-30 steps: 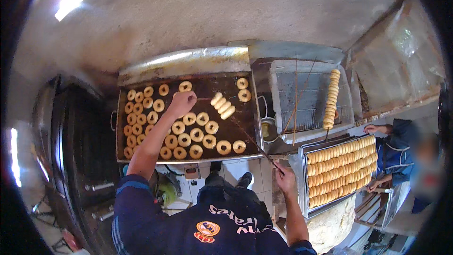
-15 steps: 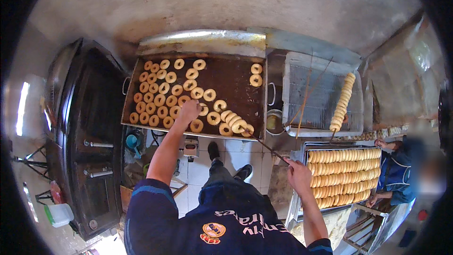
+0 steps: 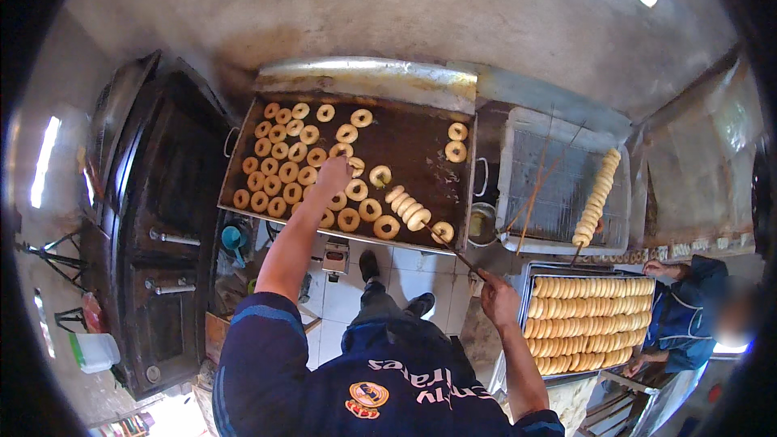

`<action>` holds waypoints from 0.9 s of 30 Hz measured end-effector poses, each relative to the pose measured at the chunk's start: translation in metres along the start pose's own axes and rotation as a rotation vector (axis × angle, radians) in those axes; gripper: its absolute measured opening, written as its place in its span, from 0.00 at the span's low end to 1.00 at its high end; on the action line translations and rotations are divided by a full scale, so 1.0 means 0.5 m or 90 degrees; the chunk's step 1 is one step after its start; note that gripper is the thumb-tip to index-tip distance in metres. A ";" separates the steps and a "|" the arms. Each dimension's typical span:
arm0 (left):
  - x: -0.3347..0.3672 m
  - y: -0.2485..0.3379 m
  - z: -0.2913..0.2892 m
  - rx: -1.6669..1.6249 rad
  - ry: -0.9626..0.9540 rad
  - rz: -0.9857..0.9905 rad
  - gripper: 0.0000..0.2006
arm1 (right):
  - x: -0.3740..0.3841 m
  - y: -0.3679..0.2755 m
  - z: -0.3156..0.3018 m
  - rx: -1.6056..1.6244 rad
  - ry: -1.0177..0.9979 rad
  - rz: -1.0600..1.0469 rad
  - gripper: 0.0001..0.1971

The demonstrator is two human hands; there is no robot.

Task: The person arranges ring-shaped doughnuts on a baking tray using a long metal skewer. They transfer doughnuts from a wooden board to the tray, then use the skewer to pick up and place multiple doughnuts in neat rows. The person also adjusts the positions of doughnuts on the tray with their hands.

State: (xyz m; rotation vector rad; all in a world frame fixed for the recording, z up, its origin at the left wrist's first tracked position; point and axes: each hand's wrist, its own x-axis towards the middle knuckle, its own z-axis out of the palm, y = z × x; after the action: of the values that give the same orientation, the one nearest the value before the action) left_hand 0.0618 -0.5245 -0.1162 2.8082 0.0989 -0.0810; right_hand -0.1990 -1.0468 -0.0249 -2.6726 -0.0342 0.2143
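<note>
A wide metal pan (image 3: 429,117) of dark oil holds many pale ring doughnuts (image 3: 289,171), mostly on its left half. Over the middle of them reaches my left hand (image 3: 334,174), fingers bent closed against a doughnut (image 3: 355,167) and partly hiding it. My right hand (image 3: 498,301) grips the near end of a long thin stick (image 3: 461,257) beyond the pan's right front corner. Several doughnuts (image 3: 407,205) are threaded along the stick's far part, low over the pan. Near them, by the front rim, lies a doughnut (image 3: 442,232) close to the stick.
Right of the pan sits a wire-racked tray (image 3: 518,154) with bare sticks (image 3: 536,186) and a loaded stick of doughnuts (image 3: 597,198). Nearer is a tray (image 3: 528,275) with rows of doughnuts; a co-worker (image 3: 684,307) stands beside it. A dark cabinet (image 3: 166,218) stands left.
My left hand has moved farther back over the pan, to another doughnut. My right hand still holds the loaded stick. The whole view has shifted slightly.
</note>
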 end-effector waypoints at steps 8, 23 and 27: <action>-0.079 0.045 -0.086 -0.164 0.004 0.129 0.11 | 0.084 0.040 0.062 0.046 0.005 -0.059 0.20; 0.000 -0.100 -0.089 -0.157 -0.031 0.077 0.15 | 0.178 -0.099 0.090 0.031 -0.038 -0.006 0.18; 0.062 -0.159 -0.092 -0.090 0.041 -0.012 0.15 | 0.181 -0.144 0.054 -0.047 -0.068 0.027 0.18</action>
State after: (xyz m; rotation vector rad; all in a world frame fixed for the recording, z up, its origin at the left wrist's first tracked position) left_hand 0.0883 -0.4328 -0.1006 2.6698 0.1401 0.0108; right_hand -0.1131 -0.9650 -0.0298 -2.7352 -0.0191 0.3774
